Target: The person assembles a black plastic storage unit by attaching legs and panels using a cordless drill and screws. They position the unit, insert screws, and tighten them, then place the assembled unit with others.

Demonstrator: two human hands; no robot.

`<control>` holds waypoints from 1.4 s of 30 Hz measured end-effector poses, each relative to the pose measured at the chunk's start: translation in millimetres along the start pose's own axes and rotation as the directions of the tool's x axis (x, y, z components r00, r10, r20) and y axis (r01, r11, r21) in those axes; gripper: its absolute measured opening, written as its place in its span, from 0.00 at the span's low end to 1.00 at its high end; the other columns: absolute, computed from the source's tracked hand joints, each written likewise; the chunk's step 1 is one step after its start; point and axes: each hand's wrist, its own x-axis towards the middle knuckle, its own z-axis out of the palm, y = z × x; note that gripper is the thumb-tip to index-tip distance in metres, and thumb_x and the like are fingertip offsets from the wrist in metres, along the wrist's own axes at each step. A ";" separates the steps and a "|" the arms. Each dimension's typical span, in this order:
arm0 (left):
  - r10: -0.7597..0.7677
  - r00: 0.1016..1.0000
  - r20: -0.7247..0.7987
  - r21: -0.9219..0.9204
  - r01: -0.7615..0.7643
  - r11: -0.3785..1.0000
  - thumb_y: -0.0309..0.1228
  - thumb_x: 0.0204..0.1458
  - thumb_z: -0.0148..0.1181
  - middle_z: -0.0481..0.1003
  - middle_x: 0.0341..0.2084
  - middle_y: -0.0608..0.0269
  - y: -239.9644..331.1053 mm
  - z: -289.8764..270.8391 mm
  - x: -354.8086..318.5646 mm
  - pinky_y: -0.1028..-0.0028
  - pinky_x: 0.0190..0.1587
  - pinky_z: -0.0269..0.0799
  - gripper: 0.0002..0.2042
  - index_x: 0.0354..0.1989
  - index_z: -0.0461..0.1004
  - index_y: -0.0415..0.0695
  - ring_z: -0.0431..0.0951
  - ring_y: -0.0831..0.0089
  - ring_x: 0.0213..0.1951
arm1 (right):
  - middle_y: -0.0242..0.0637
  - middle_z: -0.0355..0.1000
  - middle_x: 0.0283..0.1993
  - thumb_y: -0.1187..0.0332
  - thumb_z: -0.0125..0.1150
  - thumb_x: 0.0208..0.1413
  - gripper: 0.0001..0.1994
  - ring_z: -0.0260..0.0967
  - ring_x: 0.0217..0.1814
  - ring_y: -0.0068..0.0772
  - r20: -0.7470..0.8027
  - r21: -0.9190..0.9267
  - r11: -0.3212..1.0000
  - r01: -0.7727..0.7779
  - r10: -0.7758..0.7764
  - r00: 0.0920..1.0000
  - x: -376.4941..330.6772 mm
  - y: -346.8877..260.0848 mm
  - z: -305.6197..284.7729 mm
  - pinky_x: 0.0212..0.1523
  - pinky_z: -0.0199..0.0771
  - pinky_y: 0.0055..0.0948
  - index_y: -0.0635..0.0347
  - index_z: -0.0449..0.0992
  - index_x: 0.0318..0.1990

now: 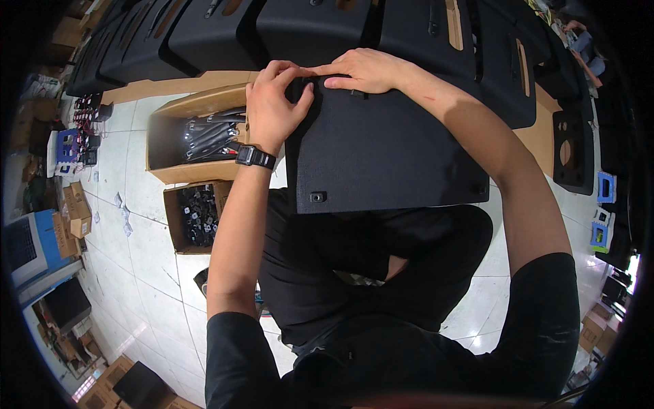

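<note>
A black textured box (388, 150) rests over my crossed legs, its flat face up. Small black fittings sit near its near corners, such as the corner fitting (318, 197) at the near left. My left hand (276, 102), a watch on its wrist, bends its fingers at the box's far left corner, thumb apart over the face. Whatever its fingertips pinch is hidden. From the right, my right hand (368, 71) lies along the far edge with index finger and thumb stretched toward that corner. The two hands' fingertips meet or nearly meet there.
Left of the box stand an open carton (163, 140) of black cables and a smaller carton (174, 225) of small dark metal-looking parts. A row of large black cabinets (293, 34) spans the far side. A slotted black panel (572, 150) lies at right. Another person (586, 51) is far right.
</note>
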 end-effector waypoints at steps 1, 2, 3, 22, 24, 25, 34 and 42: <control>0.003 1.000 0.005 -0.002 -0.003 1.000 0.34 0.52 0.74 0.80 0.48 0.68 -2.1 -0.4 0.3 0.59 0.52 0.69 0.11 0.44 0.87 0.52 0.82 0.63 0.51 | 0.47 0.83 0.43 0.40 0.45 0.75 0.25 0.81 0.51 0.51 0.000 0.008 1.000 0.008 -0.008 1.000 0.3 0.2 -0.5 0.62 0.78 0.50 0.24 0.68 0.76; 0.008 1.000 0.011 -0.006 -0.008 1.000 0.35 0.52 0.74 0.81 0.47 0.70 -3.4 -0.4 1.1 0.60 0.52 0.68 0.10 0.43 0.88 0.53 0.82 0.64 0.50 | 0.47 0.83 0.43 0.40 0.45 0.75 0.25 0.82 0.51 0.50 0.000 0.017 1.000 0.012 -0.012 1.000 -0.3 0.8 -0.8 0.61 0.78 0.50 0.24 0.68 0.76; 0.012 1.000 0.017 -0.009 -0.012 1.000 0.35 0.52 0.74 0.81 0.46 0.71 -4.7 -0.6 2.0 0.60 0.52 0.67 0.09 0.42 0.88 0.53 0.82 0.65 0.49 | 0.46 0.83 0.44 0.41 0.46 0.75 0.25 0.82 0.50 0.49 -0.018 0.002 1.000 0.022 -0.022 1.000 0.0 3.0 1.0 0.60 0.79 0.49 0.27 0.68 0.76; -0.016 0.996 -0.092 0.019 0.018 1.000 0.39 0.56 0.74 0.84 0.44 0.75 -3.9 7.5 -5.5 0.60 0.53 0.66 0.11 0.46 0.89 0.52 0.82 0.69 0.47 | 0.47 0.84 0.47 0.41 0.48 0.75 0.24 0.83 0.51 0.51 0.027 0.046 0.998 -0.047 0.046 0.999 3.3 3.6 0.4 0.63 0.78 0.50 0.22 0.70 0.74; -0.060 0.994 -0.095 0.018 0.062 0.998 0.43 0.57 0.74 0.83 0.50 0.70 -0.3 3.4 -10.5 0.58 0.55 0.67 0.18 0.53 0.86 0.51 0.81 0.65 0.51 | 0.47 0.84 0.44 0.42 0.50 0.74 0.24 0.82 0.47 0.49 0.027 0.054 0.998 -0.033 0.031 0.999 4.7 3.7 0.6 0.58 0.79 0.49 0.21 0.69 0.75; -0.086 0.992 -0.089 0.076 0.093 0.993 0.45 0.58 0.72 0.81 0.53 0.67 0.8 4.2 -14.2 0.56 0.56 0.67 0.21 0.57 0.83 0.49 0.80 0.63 0.53 | 0.47 0.83 0.41 0.43 0.51 0.74 0.25 0.82 0.42 0.47 0.008 0.053 0.999 -0.001 0.001 1.000 4.5 3.1 1.6 0.54 0.80 0.48 0.22 0.68 0.75; -0.368 0.922 0.123 0.391 0.296 0.872 0.57 0.71 0.47 0.65 0.75 0.52 42.6 12.5 -37.0 0.42 0.69 0.65 0.34 0.80 0.61 0.51 0.66 0.44 0.73 | 0.45 0.80 0.32 0.46 0.52 0.75 0.25 0.76 0.32 0.43 -0.048 0.063 0.996 0.061 -0.058 0.997 4.2 8.5 6.1 0.45 0.79 0.46 0.22 0.66 0.77; -0.358 0.926 0.119 0.426 0.278 0.861 0.59 0.67 0.47 0.69 0.72 0.45 35.5 19.0 -32.7 0.43 0.57 0.73 0.37 0.82 0.56 0.59 0.77 0.42 0.60 | 0.47 0.76 0.28 0.45 0.48 0.76 0.23 0.79 0.38 0.51 0.015 0.067 0.998 0.005 -0.006 1.000 0.9 1.6 -1.9 0.55 0.77 0.49 0.12 0.63 0.76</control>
